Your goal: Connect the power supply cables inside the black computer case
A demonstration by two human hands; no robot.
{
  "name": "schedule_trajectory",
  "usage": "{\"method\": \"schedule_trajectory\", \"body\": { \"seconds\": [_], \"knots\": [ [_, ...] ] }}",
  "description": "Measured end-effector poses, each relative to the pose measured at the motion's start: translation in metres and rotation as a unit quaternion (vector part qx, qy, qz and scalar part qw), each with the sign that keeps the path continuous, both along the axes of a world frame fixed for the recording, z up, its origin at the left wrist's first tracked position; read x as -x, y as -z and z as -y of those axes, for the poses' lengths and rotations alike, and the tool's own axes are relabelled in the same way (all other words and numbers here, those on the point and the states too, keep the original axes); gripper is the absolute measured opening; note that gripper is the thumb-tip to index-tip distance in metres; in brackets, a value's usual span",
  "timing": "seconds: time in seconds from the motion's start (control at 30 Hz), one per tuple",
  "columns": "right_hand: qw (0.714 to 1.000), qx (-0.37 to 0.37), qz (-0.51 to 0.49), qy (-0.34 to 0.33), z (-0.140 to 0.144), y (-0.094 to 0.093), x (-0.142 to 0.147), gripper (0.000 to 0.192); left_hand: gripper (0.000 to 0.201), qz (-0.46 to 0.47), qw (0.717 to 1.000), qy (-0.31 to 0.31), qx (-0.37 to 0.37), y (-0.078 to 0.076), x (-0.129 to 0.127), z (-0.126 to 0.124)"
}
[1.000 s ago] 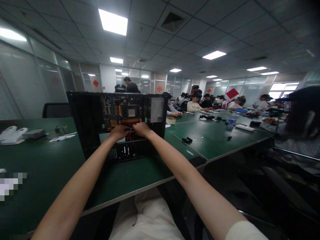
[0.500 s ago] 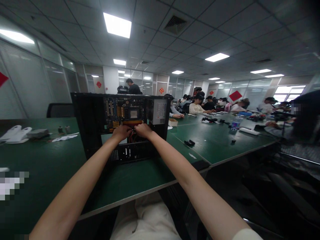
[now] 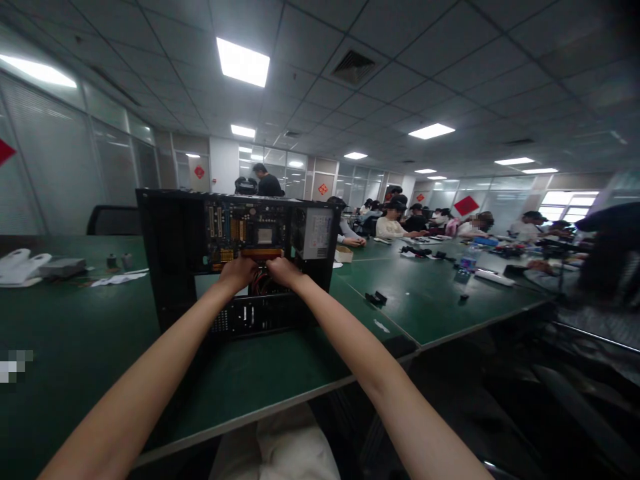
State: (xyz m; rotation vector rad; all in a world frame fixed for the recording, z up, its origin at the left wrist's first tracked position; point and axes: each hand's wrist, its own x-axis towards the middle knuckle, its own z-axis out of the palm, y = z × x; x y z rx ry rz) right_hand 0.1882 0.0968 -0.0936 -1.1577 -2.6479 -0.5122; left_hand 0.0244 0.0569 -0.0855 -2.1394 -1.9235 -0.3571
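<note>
- Both of my hands sit a touch lower in the picture than half a second ago, and the view has tipped up a little; against the case they have hardly shifted, so I judge the work at the cables is still under way.
- My left hand and right hand are close together, knuckles almost touching, fingers curled into the red cables just under the motherboard; whether either one actually pinches a cable or a plug, I cannot tell.
- One open computer case stands upright near the middle of the green table, back from its near edge, open side facing me.
- Inside it I count one motherboard and one silver power supply at the upper right.
- Toward the table's far left edge lie two white pieces and one grey box.
- Several other people sit along the far right side of the table; one person stands behind the case.
</note>
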Motion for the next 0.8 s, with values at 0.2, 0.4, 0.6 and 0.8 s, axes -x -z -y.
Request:
{"method": "schedule_trajectory", "body": {
  "seconds": [0.2, 0.4, 0.6, 0.8],
  "knots": [
    [1.000, 0.016, -0.018, -0.004, -0.0028, 0.0020, -0.0034, 0.032, 0.038, -0.023, 1.000, 0.002, 0.003, -0.0044, -0.0015, 0.0039],
    [0.999, 0.020, -0.032, 0.008, -0.0054, 0.0016, -0.0021, 0.033, 0.038, -0.039, 0.999, -0.001, 0.003, -0.0048, -0.0020, 0.0059],
    [0.999, 0.018, -0.032, 0.019, -0.0053, 0.0035, -0.0014, 0.033, 0.039, -0.052, 0.999, -0.005, 0.003, -0.0051, -0.0030, 0.0062],
    [0.999, 0.015, -0.036, 0.030, -0.0067, 0.0048, 0.0013, 0.032, 0.039, -0.063, 0.998, -0.003, -0.006, -0.0054, -0.0056, 0.0067]
  ]
}}
